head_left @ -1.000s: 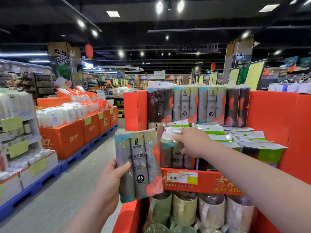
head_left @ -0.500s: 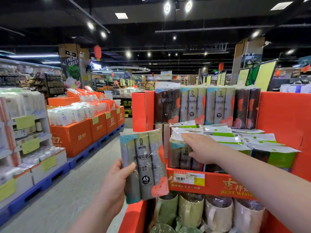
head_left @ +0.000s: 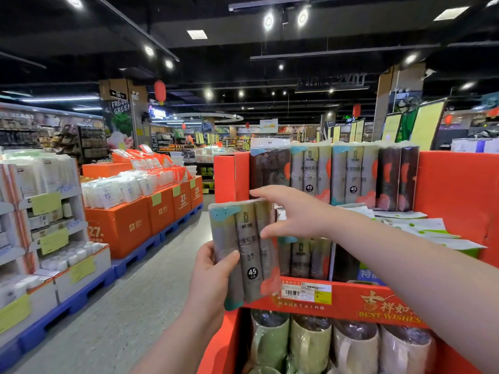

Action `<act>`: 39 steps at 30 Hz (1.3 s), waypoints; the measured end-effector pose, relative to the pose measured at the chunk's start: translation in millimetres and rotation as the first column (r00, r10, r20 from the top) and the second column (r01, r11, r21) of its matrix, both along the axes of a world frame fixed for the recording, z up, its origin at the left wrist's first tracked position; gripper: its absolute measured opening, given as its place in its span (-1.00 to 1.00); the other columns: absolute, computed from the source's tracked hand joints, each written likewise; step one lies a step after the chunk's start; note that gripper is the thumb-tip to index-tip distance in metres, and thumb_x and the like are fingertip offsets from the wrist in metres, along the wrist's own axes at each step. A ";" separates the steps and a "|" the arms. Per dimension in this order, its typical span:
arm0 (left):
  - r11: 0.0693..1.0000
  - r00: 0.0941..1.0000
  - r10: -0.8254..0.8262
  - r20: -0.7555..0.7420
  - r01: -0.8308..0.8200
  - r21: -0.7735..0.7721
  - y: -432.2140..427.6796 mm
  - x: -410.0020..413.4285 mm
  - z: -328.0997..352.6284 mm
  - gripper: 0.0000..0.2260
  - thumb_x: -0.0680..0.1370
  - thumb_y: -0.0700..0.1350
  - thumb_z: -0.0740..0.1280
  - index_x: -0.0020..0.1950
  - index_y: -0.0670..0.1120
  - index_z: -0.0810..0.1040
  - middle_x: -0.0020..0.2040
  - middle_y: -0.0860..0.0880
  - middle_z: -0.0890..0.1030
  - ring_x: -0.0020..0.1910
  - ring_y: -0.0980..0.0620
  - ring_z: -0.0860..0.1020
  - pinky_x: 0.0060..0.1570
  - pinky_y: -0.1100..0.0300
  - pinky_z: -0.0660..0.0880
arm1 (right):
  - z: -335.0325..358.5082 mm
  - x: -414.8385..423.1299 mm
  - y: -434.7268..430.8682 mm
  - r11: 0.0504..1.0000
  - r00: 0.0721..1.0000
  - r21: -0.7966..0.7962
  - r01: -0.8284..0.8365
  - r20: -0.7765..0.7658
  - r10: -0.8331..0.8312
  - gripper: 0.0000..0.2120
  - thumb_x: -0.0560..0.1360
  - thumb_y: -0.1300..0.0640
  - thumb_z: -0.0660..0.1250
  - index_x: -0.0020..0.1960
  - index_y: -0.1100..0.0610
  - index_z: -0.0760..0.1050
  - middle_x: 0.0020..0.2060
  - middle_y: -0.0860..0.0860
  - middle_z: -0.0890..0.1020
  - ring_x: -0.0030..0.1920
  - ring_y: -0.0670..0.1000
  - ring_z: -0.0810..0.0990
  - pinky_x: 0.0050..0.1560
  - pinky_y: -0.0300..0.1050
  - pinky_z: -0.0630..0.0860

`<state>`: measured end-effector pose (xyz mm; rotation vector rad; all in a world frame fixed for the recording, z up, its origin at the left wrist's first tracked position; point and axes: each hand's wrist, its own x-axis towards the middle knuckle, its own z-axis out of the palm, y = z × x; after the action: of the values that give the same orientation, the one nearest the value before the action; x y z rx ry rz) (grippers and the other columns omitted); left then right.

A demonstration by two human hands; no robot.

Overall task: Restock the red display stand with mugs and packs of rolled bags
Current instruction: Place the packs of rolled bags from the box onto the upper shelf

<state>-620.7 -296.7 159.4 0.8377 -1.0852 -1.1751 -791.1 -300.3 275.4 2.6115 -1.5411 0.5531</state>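
My left hand [head_left: 209,279] grips a pack of three grey rolled bags [head_left: 244,252] and holds it upright at the left front corner of the red display stand [head_left: 456,190]. My right hand [head_left: 291,211] is spread open just above and behind the pack's top, its thumb by the pack's right edge; it holds nothing. More packs of rolled bags [head_left: 332,174] stand in a row at the back of the upper shelf, and others [head_left: 302,256] stand at its front. Wrapped mugs [head_left: 310,344] fill the lower shelf.
Flat white and green packets [head_left: 421,228] lie on the upper shelf at the right. A yellow price tag [head_left: 306,291] sits on the shelf lip. Across the aisle floor [head_left: 129,300] stand orange boxes [head_left: 118,228] on blue pallets and white shelving [head_left: 40,225].
My right hand has left the front packs on the shelf, opened and risen to the top of the held pack. My left hand has brought the pack closer to the stand.
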 end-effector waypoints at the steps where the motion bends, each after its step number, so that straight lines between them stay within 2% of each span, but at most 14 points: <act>1: 1.000 1.000 0.014 0.005 -0.014 -0.021 0.0 -3.6 3.0 -0.82 0.55 -0.25 0.31 0.13 -0.07 0.49 0.01 -0.07 0.65 -0.10 0.05 0.66 -0.25 0.18 0.56 | 4.0 5.0 -3.6 1.000 0.997 -0.015 -0.011 -0.076 0.010 -0.22 0.44 -0.04 0.45 0.53 -0.03 0.12 0.49 -0.12 0.23 0.48 -0.10 0.15 0.41 -0.23 0.09; 3: 0.998 0.999 0.040 0.020 -0.039 -0.056 -0.6 -10.2 8.9 -0.81 0.54 -0.26 0.33 0.12 -0.05 0.48 -0.01 -0.05 0.64 -0.11 0.08 0.65 -0.26 0.20 0.57 | 12.6 10.5 -14.1 0.999 0.985 -0.043 -0.009 -0.171 0.002 -0.22 0.41 -0.02 0.48 0.51 -0.05 0.16 0.45 -0.10 0.30 0.45 -0.01 0.21 0.45 -0.01 0.20; 5: 0.996 0.998 0.048 0.048 -0.044 -0.077 -2.0 -15.5 14.9 -0.80 0.53 -0.24 0.35 0.10 -0.01 0.47 0.01 -0.04 0.62 -0.05 0.04 0.63 -0.16 0.11 0.59 | 23.3 11.0 -23.3 0.999 0.984 -0.036 -0.018 -0.180 0.011 -0.34 0.37 0.04 0.50 0.40 -0.05 0.33 0.30 -0.08 0.46 0.31 0.02 0.38 0.31 0.08 0.37; 7: 0.995 0.997 0.049 0.061 -0.044 -0.090 -3.4 -17.0 19.9 -0.79 0.53 -0.23 0.36 0.07 0.03 0.47 0.02 -0.03 0.61 -0.01 0.02 0.61 -0.12 0.09 0.57 | 32.6 9.1 -28.5 1.000 0.982 -0.009 -0.013 -0.190 0.011 -0.46 0.36 0.08 0.51 0.29 -0.03 0.42 0.14 -0.09 0.50 0.17 -0.02 0.44 0.20 0.01 0.43; 10: 0.990 0.995 0.065 0.074 -0.055 -0.133 -3.4 -13.2 24.7 -0.82 0.53 -0.22 0.36 0.05 0.02 0.50 -0.02 0.00 0.64 -0.04 0.05 0.62 -0.16 0.15 0.54 | 40.5 7.3 -34.5 0.999 0.986 -0.007 -0.037 -0.160 0.036 -0.48 0.35 0.10 0.52 0.25 0.00 0.40 0.12 -0.10 0.47 0.13 -0.06 0.42 0.08 -0.15 0.38; 14: 0.976 0.987 0.102 0.122 -0.076 -0.202 -5.7 -7.0 33.6 -0.84 0.53 -0.20 0.35 0.02 0.06 0.53 -0.11 0.12 0.64 -0.14 0.23 0.61 -0.24 0.27 0.52 | 53.2 11.9 -43.0 0.994 0.982 -0.067 -0.088 -0.171 0.075 -0.52 0.34 0.16 0.53 0.14 0.01 0.36 0.01 -0.10 0.43 0.02 -0.05 0.42 -0.07 -0.16 0.35; 17: 0.982 0.958 0.131 0.254 -0.090 -0.168 -17.6 -5.7 31.9 -0.81 0.53 -0.14 0.36 0.12 0.04 0.52 0.06 0.05 0.60 0.01 0.14 0.57 -0.16 0.24 0.51 | 50.1 11.7 -55.9 0.990 0.952 -0.110 -0.083 -0.304 0.046 -0.52 0.36 0.12 0.50 0.20 0.03 0.38 0.03 -0.07 0.46 0.04 -0.03 0.41 -0.01 -0.08 0.41; 20: 0.951 0.859 0.302 0.414 -0.240 -0.198 -33.5 -4.3 24.2 -0.54 0.48 -0.04 0.41 0.35 0.08 0.38 0.35 0.05 0.39 0.32 0.05 0.37 0.26 0.01 0.42 | 33.3 3.0 -71.2 0.996 0.956 -0.088 -0.035 -0.295 0.008 -0.56 0.38 0.14 0.46 0.18 0.01 0.38 0.02 -0.09 0.46 0.06 0.01 0.43 -0.02 -0.04 0.44; 23: 0.949 0.847 0.306 0.435 -0.237 -0.206 -47.7 -5.0 24.6 -0.29 0.48 0.04 0.41 0.53 0.09 0.11 0.52 0.08 0.15 0.49 0.05 0.16 0.44 -0.10 0.22 | 20.4 -2.8 -86.9 0.996 0.946 -0.084 -0.001 -0.322 -0.026 -0.55 0.37 0.15 0.46 0.19 0.03 0.36 0.07 -0.03 0.51 0.10 0.05 0.47 0.00 0.00 0.48; 28: 0.973 0.876 0.198 0.440 -0.123 -0.193 -66.7 -20.1 18.4 -0.15 0.50 0.07 0.37 0.54 0.14 -0.20 0.55 0.06 0.06 0.51 0.03 0.12 0.47 -0.07 0.16 | 8.1 -8.4 -114.9 0.991 0.914 -0.132 0.026 -0.399 -0.077 -0.55 0.39 0.08 0.43 0.20 0.02 0.34 0.07 0.00 0.55 0.10 0.07 0.49 -0.05 0.02 0.52; 32: 0.958 0.842 0.260 0.473 -0.163 -0.236 -73.2 -25.7 14.1 -0.09 0.48 0.00 0.41 0.54 0.10 -0.24 0.54 0.05 0.01 0.52 0.02 0.04 0.49 -0.03 0.07 | 5.3 -15.0 -136.2 0.993 0.900 -0.118 0.019 -0.430 -0.068 -0.68 0.40 0.11 0.40 0.01 -0.04 0.28 0.00 -0.01 0.54 0.06 0.08 0.53 -0.18 -0.11 0.37; 34: 0.952 0.830 0.274 0.486 -0.163 -0.258 -75.5 -24.9 11.2 -0.06 0.46 -0.03 0.44 0.53 0.12 -0.24 0.53 0.06 0.02 0.51 0.05 0.05 0.49 0.02 0.06 | 5.5 -15.0 -141.9 0.995 0.899 -0.099 -0.006 -0.437 -0.038 -0.68 0.41 0.14 0.40 -0.04 -0.04 0.25 -0.01 0.01 0.53 0.05 0.09 0.53 -0.14 -0.09 0.41; 36: 0.946 0.818 0.295 0.493 -0.176 -0.272 -78.1 -24.7 8.1 -0.04 0.44 -0.07 0.46 0.53 0.12 -0.23 0.53 0.06 0.04 0.50 0.06 0.06 0.47 0.06 0.06 | 7.7 -14.7 -143.9 0.995 0.882 -0.095 -0.022 -0.471 -0.025 -0.69 0.40 0.15 0.42 0.05 0.05 0.34 0.04 0.04 0.52 0.07 0.09 0.53 -0.07 -0.07 0.44; 39: 0.936 0.800 0.327 0.503 -0.199 -0.291 -81.1 -25.6 6.4 -0.04 0.44 -0.09 0.46 0.53 0.12 -0.23 0.52 0.03 0.06 0.49 0.05 0.07 0.47 0.07 0.06 | 11.7 -11.3 -146.3 0.993 0.850 -0.108 -0.042 -0.526 -0.021 -0.53 0.39 0.14 0.45 0.24 0.10 0.38 0.12 0.05 0.50 0.12 0.10 0.51 -0.04 -0.07 0.44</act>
<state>-646.3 -377.8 165.8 1.1410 -1.4761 -0.5616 -802.4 -446.6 287.0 2.3960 -1.2673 -0.0846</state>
